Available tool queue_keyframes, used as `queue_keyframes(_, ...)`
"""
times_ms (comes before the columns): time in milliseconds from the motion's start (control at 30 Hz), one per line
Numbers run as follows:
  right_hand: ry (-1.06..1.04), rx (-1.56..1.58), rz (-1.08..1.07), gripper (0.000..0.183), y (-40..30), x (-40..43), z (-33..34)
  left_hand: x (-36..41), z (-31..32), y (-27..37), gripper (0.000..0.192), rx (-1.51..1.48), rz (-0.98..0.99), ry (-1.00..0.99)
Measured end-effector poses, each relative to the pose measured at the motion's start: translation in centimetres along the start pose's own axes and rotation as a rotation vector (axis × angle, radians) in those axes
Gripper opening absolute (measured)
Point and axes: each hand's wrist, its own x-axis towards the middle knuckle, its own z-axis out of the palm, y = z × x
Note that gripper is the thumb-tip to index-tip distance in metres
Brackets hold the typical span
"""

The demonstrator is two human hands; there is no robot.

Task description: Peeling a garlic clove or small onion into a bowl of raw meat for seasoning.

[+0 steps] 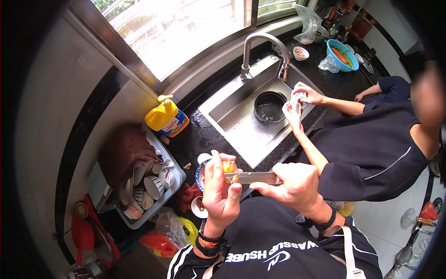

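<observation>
My left hand holds a small orange-yellow root piece, possibly ginger or carrot, between its fingers. A knife is gripped in my right hand, its blade lying against the piece, with a small scrap on the blade. Behind my left hand, a blue-and-white bowl is partly hidden. Below it, a small white bowl contains brown items. A co-worker's two hands hold a pale, wet-looking item, perhaps a cloth, over the sink's right edge.
A steel sink with a black pot stands under a faucet. To the left are a yellow detergent jug and a dish tub. A blue basin of vegetables sits at back right. The co-worker stands close on the right.
</observation>
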Motion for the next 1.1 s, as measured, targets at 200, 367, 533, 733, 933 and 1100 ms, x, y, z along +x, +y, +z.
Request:
queue_keyframes(200,0.018,-0.043,-0.025,0.052,-0.3,-0.2,0.0,0.1,0.0,0.2,0.064,0.036,0.08,0.023)
queue_keyframes(367,0.032,-0.026,-0.035,0.052,-0.3,-0.4,0.1,-0.4,-0.1,-0.4,0.053,0.029,0.134,0.133)
queue_keyframes(533,0.01,0.006,-0.038,0.052,-0.4,-0.4,0.3,-0.7,0.4,-0.7,0.046,-0.07,0.131,0.258)
queue_keyframes(733,-0.026,0.09,0.007,0.049,-0.5,-0.4,1.3,-1.0,1.0,-0.6,0.049,-0.18,0.046,0.336)
queue_keyframes(933,0.032,0.144,0.211,0.052,-0.1,-0.5,2.0,0.4,1.0,-0.9,0.052,-0.442,-0.082,0.342)
queue_keyframes(1100,-0.008,0.041,0.077,0.053,-0.2,-0.4,1.7,0.5,1.2,-0.5,0.059,-0.62,-0.186,0.348)
